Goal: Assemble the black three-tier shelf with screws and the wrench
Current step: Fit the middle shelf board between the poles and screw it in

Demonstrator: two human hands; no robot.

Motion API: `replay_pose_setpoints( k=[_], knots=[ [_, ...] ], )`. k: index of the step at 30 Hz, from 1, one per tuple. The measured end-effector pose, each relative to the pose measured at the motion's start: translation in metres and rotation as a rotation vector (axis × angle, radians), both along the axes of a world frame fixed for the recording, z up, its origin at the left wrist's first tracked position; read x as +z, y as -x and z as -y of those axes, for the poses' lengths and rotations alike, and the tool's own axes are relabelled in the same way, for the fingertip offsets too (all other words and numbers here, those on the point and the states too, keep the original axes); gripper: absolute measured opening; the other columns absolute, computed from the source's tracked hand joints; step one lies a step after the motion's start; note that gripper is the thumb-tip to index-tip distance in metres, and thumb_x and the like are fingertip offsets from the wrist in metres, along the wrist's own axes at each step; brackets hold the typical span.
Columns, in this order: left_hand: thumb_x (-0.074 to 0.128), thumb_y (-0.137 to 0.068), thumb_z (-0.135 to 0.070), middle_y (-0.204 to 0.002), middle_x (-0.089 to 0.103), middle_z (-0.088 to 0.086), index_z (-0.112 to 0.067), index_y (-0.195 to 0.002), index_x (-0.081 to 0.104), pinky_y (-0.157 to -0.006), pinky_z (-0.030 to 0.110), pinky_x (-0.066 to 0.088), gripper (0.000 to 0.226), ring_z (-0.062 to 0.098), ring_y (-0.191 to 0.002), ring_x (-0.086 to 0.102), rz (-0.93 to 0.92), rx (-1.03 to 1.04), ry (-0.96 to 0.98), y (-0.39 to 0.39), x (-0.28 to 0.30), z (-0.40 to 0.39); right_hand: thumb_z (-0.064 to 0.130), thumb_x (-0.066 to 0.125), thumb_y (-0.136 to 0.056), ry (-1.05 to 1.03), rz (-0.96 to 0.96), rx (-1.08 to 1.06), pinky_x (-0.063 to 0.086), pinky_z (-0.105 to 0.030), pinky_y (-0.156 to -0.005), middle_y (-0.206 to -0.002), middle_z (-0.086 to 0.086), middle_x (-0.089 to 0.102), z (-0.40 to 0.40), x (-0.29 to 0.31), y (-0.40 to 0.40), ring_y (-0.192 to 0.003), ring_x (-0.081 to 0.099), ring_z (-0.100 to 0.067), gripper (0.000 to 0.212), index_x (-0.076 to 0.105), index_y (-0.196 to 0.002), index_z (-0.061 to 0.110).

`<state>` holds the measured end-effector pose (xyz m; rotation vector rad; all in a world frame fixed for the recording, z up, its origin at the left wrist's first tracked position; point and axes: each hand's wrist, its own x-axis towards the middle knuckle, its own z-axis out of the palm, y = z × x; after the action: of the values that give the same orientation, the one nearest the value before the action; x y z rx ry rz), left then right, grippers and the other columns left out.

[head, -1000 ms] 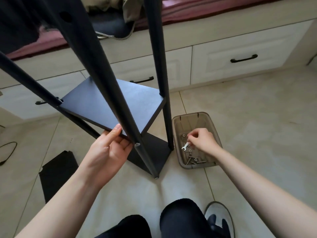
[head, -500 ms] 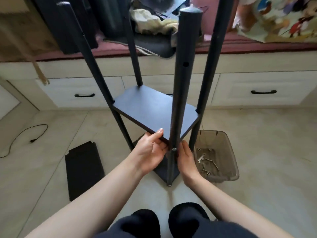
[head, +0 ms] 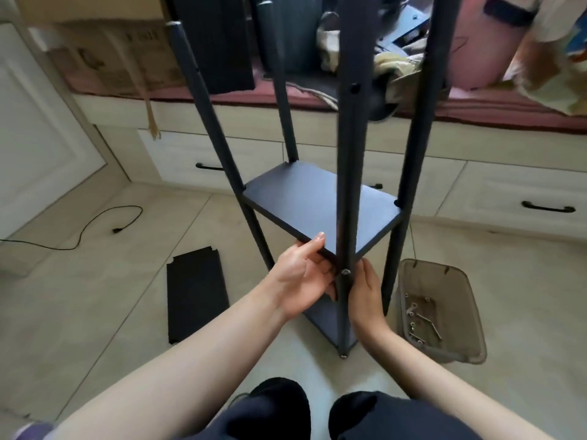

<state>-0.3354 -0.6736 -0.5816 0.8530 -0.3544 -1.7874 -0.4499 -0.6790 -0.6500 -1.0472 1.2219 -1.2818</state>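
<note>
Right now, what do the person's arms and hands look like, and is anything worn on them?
Both forearms are bare up to the frame edge, with no sleeves showing. The left hand and right hand wear no gloves, and no rings, watch or bracelets are visible. Fingernails look short and unpainted.

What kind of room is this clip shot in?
Most likely a bedroom or living room at home: a tiled floor, a built-in platform with white drawers topped by a dark red cushion, with clothes piled on it.

We see a matt black board (head: 320, 206) under our fingertips (head: 320, 239). Beside them, the pole (head: 348, 173) looks smooth and matt; the bin (head: 444, 341) is translucent plastic.
</note>
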Motion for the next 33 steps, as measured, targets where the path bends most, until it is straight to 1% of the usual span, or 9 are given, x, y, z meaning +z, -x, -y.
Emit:
replay_pose_setpoints(
  k=[2,5,9,11,14,19,22,26,33],
  knots=[
    [0.047,-0.105,-0.018,-0.101,0.071,0.016,0.002,-0.116,0.063,-0.081,0.034,0.061,0.029,0.026,-0.087,0.073,-0.037,0.017,-0.025,-0.012,0.008,0.0,0.014,0.028,-0.108,0.06,-0.016,0.044,0.039,-0.02,-0.043,-0.06,-0.016,0.045,0.006,0.014,-0.009,-0.044,0.046,-0.012,0.037,0.045,-0.088,-0.012],
    [0.046,-0.106,-0.022,-0.092,0.074,0.016,0.002,-0.089,0.074,-0.091,0.035,0.054,0.041,0.025,-0.087,0.073,-0.137,0.05,-0.038,-0.03,0.021,0.002,0.01,0.028,-0.107,0.124,-0.028,0.06,0.036,-0.027,-0.04,-0.059,-0.017,0.041,0.02,0.031,-0.024,-0.04,0.041,-0.02,0.032,0.04,-0.084,-0.008],
    [0.048,-0.105,-0.022,-0.112,0.068,0.022,0.005,-0.113,0.063,-0.11,0.042,0.042,0.031,0.031,-0.112,0.064,-0.261,0.144,-0.039,-0.058,0.028,0.0,0.012,0.031,-0.105,0.209,-0.143,0.091,0.034,-0.03,-0.041,-0.061,-0.014,0.039,0.034,0.045,-0.05,-0.046,0.041,-0.024,0.031,0.038,-0.077,0.003],
    [0.051,-0.103,-0.021,-0.116,0.069,0.024,0.005,-0.113,0.064,-0.103,0.043,0.046,0.03,0.033,-0.108,0.069,-0.302,0.18,-0.032,-0.074,0.027,-0.004,0.021,0.032,-0.102,0.264,-0.232,0.118,0.038,-0.039,-0.044,-0.064,-0.015,0.039,0.036,0.049,-0.063,-0.052,0.043,-0.033,0.032,0.039,-0.075,0.007],
    [0.055,-0.097,-0.017,-0.106,0.073,0.024,0.006,-0.094,0.071,-0.093,0.045,0.049,0.028,0.034,-0.092,0.075,-0.376,0.253,-0.019,-0.093,0.026,-0.012,0.029,0.032,-0.098,0.294,-0.326,0.151,0.044,-0.049,-0.05,-0.066,-0.016,0.041,0.037,0.058,-0.083,-0.061,0.048,-0.045,0.032,0.039,-0.074,0.009],
    [0.053,-0.102,-0.019,-0.116,0.071,0.024,0.003,-0.121,0.061,-0.084,0.041,0.058,0.031,0.033,-0.103,0.072,-0.417,0.349,0.019,-0.119,0.017,-0.03,0.035,0.032,-0.098,0.33,-0.468,0.227,0.05,-0.056,-0.059,-0.069,-0.01,0.047,0.038,0.068,-0.112,-0.071,0.054,-0.045,0.032,0.043,-0.076,0.014],
    [0.053,-0.102,-0.02,-0.112,0.072,0.024,0.002,-0.12,0.062,-0.072,0.04,0.063,0.029,0.033,-0.097,0.074,-0.451,0.426,0.035,-0.133,0.01,-0.04,0.038,0.031,-0.097,0.344,-0.553,0.273,0.05,-0.061,-0.061,-0.07,-0.007,0.05,0.038,0.073,-0.129,-0.07,0.055,-0.039,0.031,0.045,-0.077,0.019],
    [0.056,-0.1,-0.017,-0.111,0.072,0.026,0.003,-0.113,0.065,-0.077,0.043,0.063,0.026,0.035,-0.097,0.074,-0.532,0.519,0.034,-0.149,-0.001,-0.048,0.045,0.03,-0.098,0.377,-0.661,0.324,0.053,-0.059,-0.062,-0.072,-0.005,0.054,0.038,0.071,-0.153,-0.068,0.059,-0.033,0.031,0.045,-0.081,0.023],
    [0.062,-0.087,-0.008,-0.098,0.074,0.026,0.003,-0.099,0.065,-0.079,0.044,0.054,0.017,0.037,-0.086,0.076,-0.641,0.685,-0.017,-0.169,-0.02,-0.059,0.042,0.035,-0.104,0.402,-0.806,0.411,0.055,-0.054,-0.069,-0.078,-0.003,0.062,0.038,0.058,-0.185,-0.072,0.064,-0.028,0.022,0.046,-0.096,0.026]
  ],
)
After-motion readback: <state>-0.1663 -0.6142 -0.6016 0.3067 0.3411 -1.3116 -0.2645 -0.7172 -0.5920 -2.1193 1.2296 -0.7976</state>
